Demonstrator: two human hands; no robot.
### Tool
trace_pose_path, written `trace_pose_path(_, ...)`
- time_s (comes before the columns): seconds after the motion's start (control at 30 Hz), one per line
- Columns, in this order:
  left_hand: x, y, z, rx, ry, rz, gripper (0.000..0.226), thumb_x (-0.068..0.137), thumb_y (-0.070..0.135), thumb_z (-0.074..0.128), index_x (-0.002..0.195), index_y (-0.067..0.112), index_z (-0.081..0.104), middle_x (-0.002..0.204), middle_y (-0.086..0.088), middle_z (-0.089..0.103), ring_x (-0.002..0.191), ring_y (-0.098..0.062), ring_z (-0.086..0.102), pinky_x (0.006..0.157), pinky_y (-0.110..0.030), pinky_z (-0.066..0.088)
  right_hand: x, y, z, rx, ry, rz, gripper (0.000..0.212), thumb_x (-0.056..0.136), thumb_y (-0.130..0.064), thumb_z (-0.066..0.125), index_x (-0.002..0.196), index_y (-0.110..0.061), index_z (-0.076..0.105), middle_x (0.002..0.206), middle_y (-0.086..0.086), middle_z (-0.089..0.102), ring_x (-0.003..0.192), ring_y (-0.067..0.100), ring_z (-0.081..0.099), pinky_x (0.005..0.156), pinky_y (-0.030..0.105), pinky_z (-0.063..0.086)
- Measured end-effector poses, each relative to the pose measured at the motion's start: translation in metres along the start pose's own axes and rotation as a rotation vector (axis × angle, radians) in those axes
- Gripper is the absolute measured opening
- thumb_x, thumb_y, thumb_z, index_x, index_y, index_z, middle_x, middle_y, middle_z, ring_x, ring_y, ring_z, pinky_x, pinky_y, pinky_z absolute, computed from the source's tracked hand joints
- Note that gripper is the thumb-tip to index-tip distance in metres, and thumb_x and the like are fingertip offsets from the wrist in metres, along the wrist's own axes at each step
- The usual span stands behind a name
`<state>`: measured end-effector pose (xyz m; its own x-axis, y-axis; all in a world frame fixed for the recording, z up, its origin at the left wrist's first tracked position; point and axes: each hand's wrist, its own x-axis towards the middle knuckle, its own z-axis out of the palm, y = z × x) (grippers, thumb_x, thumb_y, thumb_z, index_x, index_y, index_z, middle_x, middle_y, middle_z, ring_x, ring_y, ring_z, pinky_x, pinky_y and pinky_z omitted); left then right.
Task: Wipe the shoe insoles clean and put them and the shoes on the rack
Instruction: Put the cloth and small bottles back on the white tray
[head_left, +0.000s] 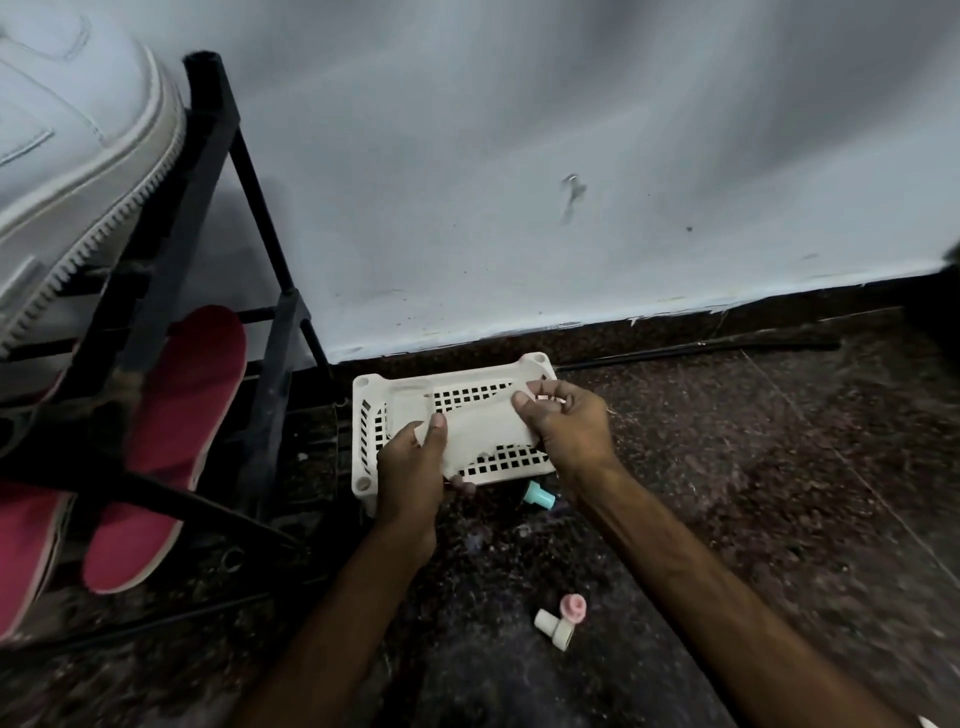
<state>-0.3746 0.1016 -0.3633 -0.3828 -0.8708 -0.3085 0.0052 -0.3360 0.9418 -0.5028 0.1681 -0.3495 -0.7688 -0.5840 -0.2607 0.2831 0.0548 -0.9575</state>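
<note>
While both hands, left hand (410, 470) and right hand (563, 428), pinch wipe (485, 434) ends between fingers, stretch flat, fold once.

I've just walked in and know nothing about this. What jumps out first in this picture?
Two hands, left hand and right hand, stretch a pale wipe between them over a white perforated basket on the dark floor by the wall. At left, red insoles lean in a black rack, with a big white shoe on top.
</note>
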Motion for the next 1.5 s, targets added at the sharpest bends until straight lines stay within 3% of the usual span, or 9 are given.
trace_pose_path(0.27,0.009,-0.017,-0.012,0.254,0.157,0.291,0.059,0.083,0.061,0.052,0.089,0.002,0.058,0.076,-0.028,0.061,0.061,-0.029,0.057,0.061,-0.054,0.05,-0.005,0.007,-0.005,0.003,-0.065,0.158,0.009,0.084,-0.005,0.073,0.078,-0.003,0.067,0.077,0.015,0.069,0.059,0.018,0.063,0.058,0.028,0.056)
trace_pose_path(0.37,0.006,-0.016,-0.016,0.32,0.13,0.348,0.048,0.094,0.045,0.056,0.088,-0.003,0.055,0.067,-0.023,0.054,0.057,-0.023,0.047,0.057,-0.053,0.045,0.0,0.001,-0.018,-0.036,-0.056,0.144,0.01,0.086,-0.006,0.071,0.077,-0.007,0.066,0.077,0.009,0.069,0.056,0.011,0.062,0.05,0.02,0.053)
trace_pose_path(0.57,0.001,-0.014,-0.013,0.148,-0.086,0.075,0.032,0.103,0.032,0.045,0.111,0.005,0.061,0.102,-0.006,0.07,0.086,-0.021,0.069,0.056,-0.037,0.058,-0.002,0.009,-0.022,0.019,-0.195,0.204,0.014,0.088,-0.012,0.07,0.1,-0.005,0.065,0.086,0.01,0.068,0.063,0.013,0.061,0.05,0.023,0.053)
trace_pose_path(0.67,-0.003,-0.012,-0.014,0.035,-0.083,0.036,0.027,0.102,0.027,0.048,0.106,0.004,0.061,0.089,-0.005,0.07,0.063,-0.016,0.068,0.052,-0.039,0.058,-0.001,0.012,-0.024,0.016,-0.179,0.168,0.01,0.086,-0.004,0.07,0.094,-0.007,0.063,0.076,0.01,0.066,0.054,0.011,0.06,0.045,0.022,0.052)
trace_pose_path(0.83,0.004,-0.025,-0.012,0.156,0.174,0.194,0.022,0.097,0.031,0.058,0.093,0.009,0.056,0.063,-0.007,0.054,0.049,-0.017,0.046,0.051,-0.03,0.037,-0.002,0.016,-0.023,-0.027,-0.087,0.018,0.013,0.083,0.003,0.071,0.084,-0.008,0.065,0.056,0.002,0.066,0.05,0.014,0.06,0.058,0.03,0.054)
trace_pose_path(0.93,0.003,-0.02,-0.012,0.291,0.157,0.287,0.02,0.095,0.029,0.061,0.095,0.009,0.059,0.063,-0.009,0.063,0.041,-0.016,0.052,0.042,-0.027,0.042,-0.005,0.011,-0.025,-0.19,-0.008,-0.155,0.012,0.082,-0.002,0.074,0.084,-0.011,0.066,0.059,0.008,0.062,0.053,0.018,0.058,0.06,0.034,0.053)
trace_pose_path(1.07,0.005,-0.018,-0.007,0.473,0.125,0.293,0.025,0.091,0.031,0.067,0.102,0.009,0.067,0.074,-0.005,0.069,0.067,-0.02,0.066,0.064,-0.043,0.057,-0.025,-0.002,-0.006,-0.601,0.057,-0.494,0.015,0.084,-0.01,0.073,0.09,-0.021,0.063,0.079,-0.003,0.07,0.063,0.01,0.066,0.055,0.027,0.053)
trace_pose_path(1.33,-0.012,-0.002,-0.002,-0.153,-0.167,-0.173,0.055,0.1,0.052,0.035,0.106,0.009,0.069,0.096,-0.012,0.075,0.087,-0.021,0.072,0.065,-0.029,0.057,-0.057,0.017,0.024,-1.048,-0.235,-0.712,0.053,0.089,-0.014,0.057,0.137,-0.022,0.037,0.11,0.006,0.063,0.099,0.022,0.059,0.078,0.039,0.051)
trace_pose_path(1.5,-0.011,-0.002,-0.008,-0.224,-0.12,-0.191,0.039,0.09,0.035,0.062,0.109,0.001,0.068,0.093,-0.015,0.072,0.074,-0.019,0.069,0.06,-0.027,0.057,-0.062,0.021,0.012,-0.94,-0.286,-0.715,0.042,0.094,-0.023,0.053,0.133,-0.028,0.038,0.105,0.002,0.067,0.094,0.019,0.063,0.075,0.039,0.054)
